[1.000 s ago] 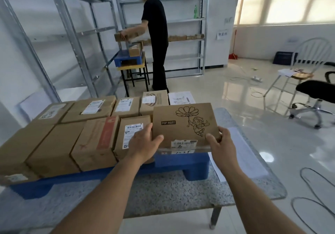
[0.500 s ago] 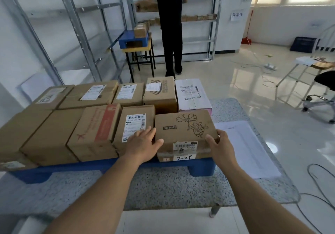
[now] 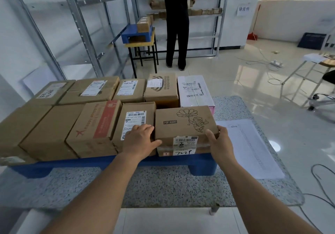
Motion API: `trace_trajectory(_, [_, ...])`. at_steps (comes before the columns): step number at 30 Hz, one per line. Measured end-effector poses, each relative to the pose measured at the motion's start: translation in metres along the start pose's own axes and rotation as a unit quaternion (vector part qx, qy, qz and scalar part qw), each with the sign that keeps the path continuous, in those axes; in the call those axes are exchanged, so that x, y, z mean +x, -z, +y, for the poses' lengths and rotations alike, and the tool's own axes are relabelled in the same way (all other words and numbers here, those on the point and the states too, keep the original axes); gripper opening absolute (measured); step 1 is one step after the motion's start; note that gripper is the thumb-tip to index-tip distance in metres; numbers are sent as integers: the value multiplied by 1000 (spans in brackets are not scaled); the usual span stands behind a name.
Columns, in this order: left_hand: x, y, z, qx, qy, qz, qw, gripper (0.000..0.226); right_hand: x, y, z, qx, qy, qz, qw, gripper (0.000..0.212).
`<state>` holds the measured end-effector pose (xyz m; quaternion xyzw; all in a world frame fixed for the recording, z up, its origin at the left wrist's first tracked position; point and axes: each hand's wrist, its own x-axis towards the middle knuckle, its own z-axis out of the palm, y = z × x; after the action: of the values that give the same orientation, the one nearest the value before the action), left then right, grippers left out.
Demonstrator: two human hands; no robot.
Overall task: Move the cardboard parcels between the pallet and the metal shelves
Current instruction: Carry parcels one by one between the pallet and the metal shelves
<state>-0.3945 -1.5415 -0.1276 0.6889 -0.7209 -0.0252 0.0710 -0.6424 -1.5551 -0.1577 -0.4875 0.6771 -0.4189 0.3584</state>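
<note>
Between the hands sits the Pop Mart parcel (image 3: 184,125), at the near right corner of the blue pallet (image 3: 112,162), which rests on the speckled worktop (image 3: 163,186). The left hand (image 3: 140,140) clasps its left near edge, thumb across the front top and fingers lying over toward the labelled parcel (image 3: 135,125) just beside it. The right hand (image 3: 220,143) clasps the right near corner, thumb on top and fingers wrapped down the side. Both hands hold the box; its base seems to be down on the pallet, though I cannot tell whether any weight is still in the arms.

Judging by the task, this is either the set-down or the pick-up of this box. Done well, the box should stay level and square with its neighbours, its left wall close against the labelled parcel without trapping the left fingers in that seam. Near the right hand the pallet edge is close, so the box should not overhang. The paper sheet (image 3: 250,148) lies just outside the right hand; the wrist should pass above it. Metal shelves (image 3: 87,25) stand well beyond the hands, to the left.
</note>
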Motion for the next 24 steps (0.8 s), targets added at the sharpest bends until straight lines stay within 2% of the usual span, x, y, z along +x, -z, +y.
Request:
trace_trajectory(9, [2,3,-4,-16,-12,9,1000,62,-2,0,-5,-15,3,-13,1000,37])
trace_trajectory(12, [2,8,-1,-3,-6,-12,1000,67,-3,2,-15,-61,6,-16,998,41])
trace_trajectory(15, [-2,14,5,-3,-1,-12,1000,71,-9,2,-34,-133,50,12,990,47])
trace_trajectory(17, [-9,17,8,-27,6,26,999,70,-16,-1,-50,-157,111,30,981,53])
trace_trajectory(20, [-22,25,12,-85,35,114,989,66,-32,-15,-72,-183,216,50,958,51])
trace_trajectory(24, [-42,42,13,-124,99,204,966,63,-54,-45,-95,-185,279,-8,942,55])
